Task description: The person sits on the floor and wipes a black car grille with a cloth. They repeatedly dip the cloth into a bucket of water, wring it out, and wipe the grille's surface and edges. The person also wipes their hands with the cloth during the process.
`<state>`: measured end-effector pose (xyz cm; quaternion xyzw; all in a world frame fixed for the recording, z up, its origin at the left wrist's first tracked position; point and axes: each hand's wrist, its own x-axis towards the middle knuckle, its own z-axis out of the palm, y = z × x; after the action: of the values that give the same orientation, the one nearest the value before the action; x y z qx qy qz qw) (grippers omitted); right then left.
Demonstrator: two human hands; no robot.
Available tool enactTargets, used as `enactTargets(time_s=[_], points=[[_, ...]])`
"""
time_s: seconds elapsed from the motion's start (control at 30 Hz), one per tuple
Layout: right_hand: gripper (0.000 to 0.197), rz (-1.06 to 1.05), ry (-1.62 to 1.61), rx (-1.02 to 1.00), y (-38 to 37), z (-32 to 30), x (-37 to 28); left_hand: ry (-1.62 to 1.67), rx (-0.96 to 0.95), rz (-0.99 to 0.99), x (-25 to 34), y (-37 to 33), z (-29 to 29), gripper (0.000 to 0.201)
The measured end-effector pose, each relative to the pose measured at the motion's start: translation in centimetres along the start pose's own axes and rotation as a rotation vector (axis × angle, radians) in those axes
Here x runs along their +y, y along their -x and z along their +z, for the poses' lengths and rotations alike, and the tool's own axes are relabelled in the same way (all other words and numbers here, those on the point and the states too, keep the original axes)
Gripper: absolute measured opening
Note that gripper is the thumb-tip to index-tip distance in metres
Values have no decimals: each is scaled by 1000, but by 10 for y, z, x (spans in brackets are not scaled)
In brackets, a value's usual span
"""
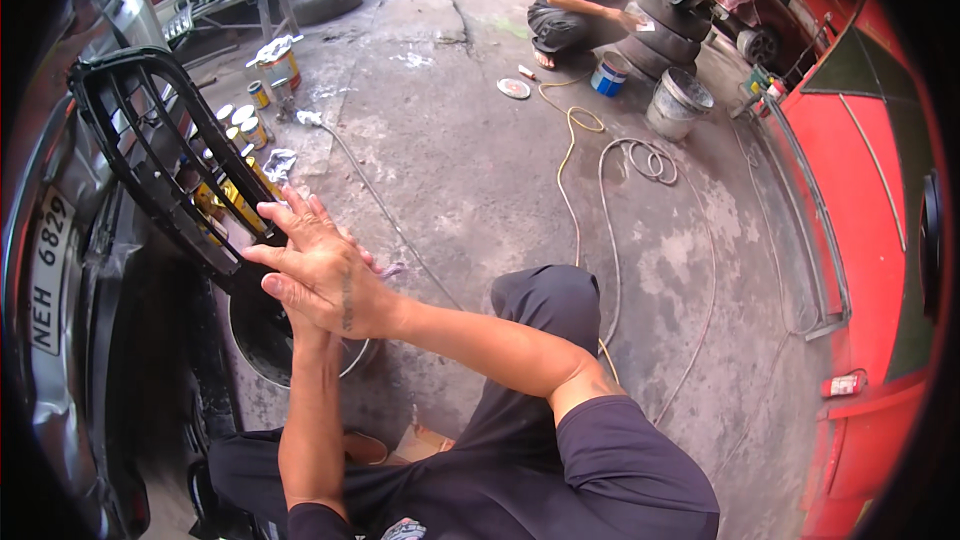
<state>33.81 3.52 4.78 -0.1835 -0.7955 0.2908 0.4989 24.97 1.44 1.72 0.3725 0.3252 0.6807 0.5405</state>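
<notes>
My right hand (pixel 325 270) lies across my left hand (pixel 312 322), its fingers stretched out and apart toward the left. Most of the left hand is hidden under it, so its fingers cannot be made out. Just beyond the fingertips stands a black slatted car grille (pixel 122 155), tilted, its lower end close to my hands. Whether the left hand touches the grille is not visible. Beneath my forearms sits a dark round bucket (pixel 262 345), only its rim and part of its side showing.
Paint cans (pixel 250 130) cluster behind the grille. A grey car bumper (pixel 65 380) runs along the left. Hoses (pixel 612 230) trail over the floor. Ahead, another person (pixel 580 5) squats near stacked tires (pixel 660 35), a blue can (pixel 608 75) and a grey bucket (pixel 678 105). Red car panels (pixel 850 170) stand right.
</notes>
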Motion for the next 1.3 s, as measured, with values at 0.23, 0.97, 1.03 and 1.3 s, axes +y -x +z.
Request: enactTargets(time_s=[0.23, 0.97, 1.03, 1.3], points=[[35, 53, -328, -102, 13, 15, -6, 535, -104, -301, 14, -42, -75, 50], [40, 417, -775, 98, -14, -21, 35, 155, 102, 67, -10, 32, -19, 39], [40, 370, -712, 161, -16, -30, 64, -58, 76, 147, -1, 37, -10, 37], [52, 147, -385, 171, -7, -1, 31, -384, 248, 300, -11, 36, 2, 37]])
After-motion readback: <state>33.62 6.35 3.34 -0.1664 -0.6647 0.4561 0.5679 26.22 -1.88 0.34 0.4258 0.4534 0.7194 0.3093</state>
